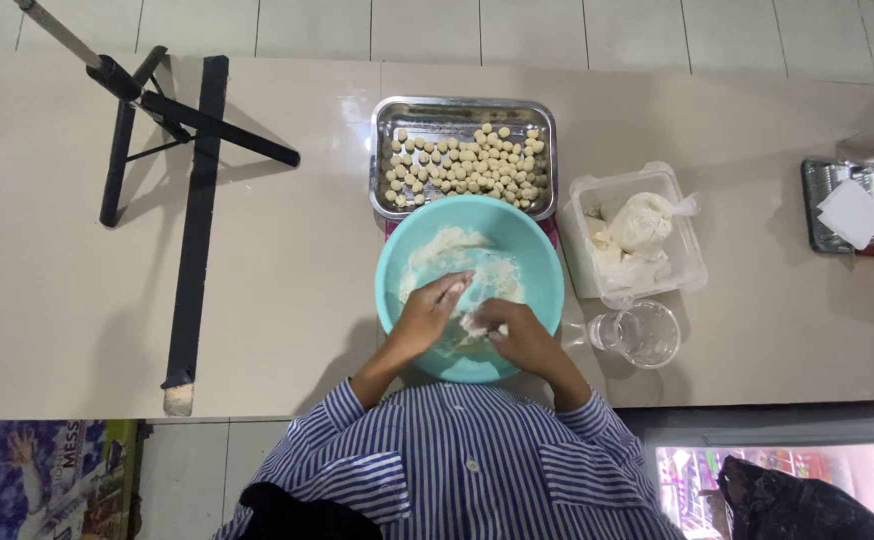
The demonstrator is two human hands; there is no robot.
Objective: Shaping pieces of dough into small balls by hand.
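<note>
A teal plastic bowl (537, 262) with pale dough smeared inside stands in front of me on the beige table. Both hands are over its near half. My left hand (429, 314) lies flat with floury fingers stretched toward the middle. My right hand (517, 330) pinches a small lump of dough (476, 322) between its fingertips, touching the left hand's fingers. Just behind the bowl sits a steel tray (385, 150) holding several small round dough balls (467, 165) in rows.
A clear plastic box (585, 190) with white bagged flour or dough stands right of the bowl, a clear glass (639, 334) near it. A black tripod (192, 170) lies across the table's left. A small dark tray with white paper (850, 210) sits far right.
</note>
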